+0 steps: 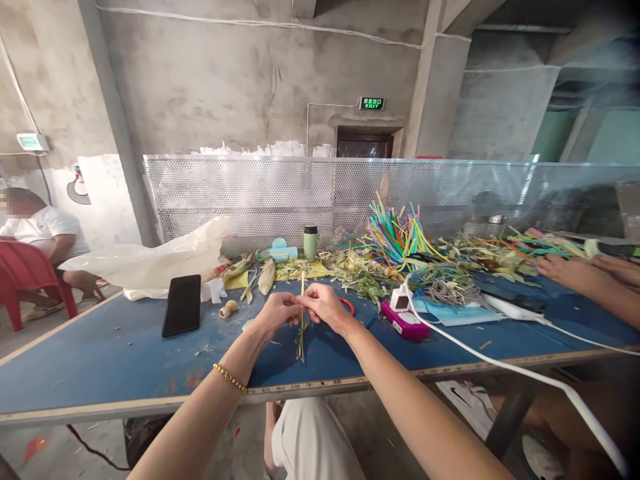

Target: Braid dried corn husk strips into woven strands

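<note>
In the middle of the table, my left hand (276,312) and my right hand (326,307) meet, fingertips closed in a pinch around a thin yellow-green plant stalk (303,281). The stalk stands upright between them, and thin frayed strands hang from its lower end. A gold beaded bracelet (229,378) circles my left wrist. Beyond the hands lie pale dried husks (267,277) and a heap of green and straw-coloured plant scraps (367,280). A red ring-shaped handle (349,307) shows just past my right hand. The exact finger contact is partly hidden.
On the blue table (125,363) lie a black phone (181,305), a plastic bag (155,260), a green bottle (310,243), coloured strips (400,233), a magenta box (404,323) and a white cable (500,365). A co-worker's hands (570,273) are at right. A perforated metal screen (270,193) stands behind.
</note>
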`<state>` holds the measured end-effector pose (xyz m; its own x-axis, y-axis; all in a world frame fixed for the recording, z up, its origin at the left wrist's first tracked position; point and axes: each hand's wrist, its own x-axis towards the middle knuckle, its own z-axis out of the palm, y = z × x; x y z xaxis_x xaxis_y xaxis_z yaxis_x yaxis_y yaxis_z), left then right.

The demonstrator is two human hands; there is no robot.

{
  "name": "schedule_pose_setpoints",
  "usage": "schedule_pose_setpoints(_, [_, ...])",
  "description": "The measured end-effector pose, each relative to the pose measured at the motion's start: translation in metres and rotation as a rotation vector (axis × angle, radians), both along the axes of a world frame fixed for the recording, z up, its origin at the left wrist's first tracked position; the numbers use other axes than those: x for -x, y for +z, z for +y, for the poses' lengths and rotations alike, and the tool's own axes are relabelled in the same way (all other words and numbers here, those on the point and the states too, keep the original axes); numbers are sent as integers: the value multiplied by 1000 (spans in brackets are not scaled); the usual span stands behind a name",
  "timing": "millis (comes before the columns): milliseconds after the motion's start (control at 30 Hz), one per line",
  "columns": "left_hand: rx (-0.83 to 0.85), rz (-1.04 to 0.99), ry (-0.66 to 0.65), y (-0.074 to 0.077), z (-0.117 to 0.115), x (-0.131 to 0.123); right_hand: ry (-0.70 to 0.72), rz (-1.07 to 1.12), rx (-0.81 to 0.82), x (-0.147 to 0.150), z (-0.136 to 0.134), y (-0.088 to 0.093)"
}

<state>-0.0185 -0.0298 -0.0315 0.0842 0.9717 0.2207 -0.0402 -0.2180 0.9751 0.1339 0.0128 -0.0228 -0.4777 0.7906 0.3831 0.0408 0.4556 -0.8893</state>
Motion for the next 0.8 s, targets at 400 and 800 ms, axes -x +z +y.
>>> schedule_pose_setpoints(400, [201, -148, -151, 15, -12, -2, -10, 49, -141, 1, -5, 4])
schedule_pose_setpoints(800, [90, 60, -99, 5, -10, -5, -117, 167, -117, 1, 4, 5])
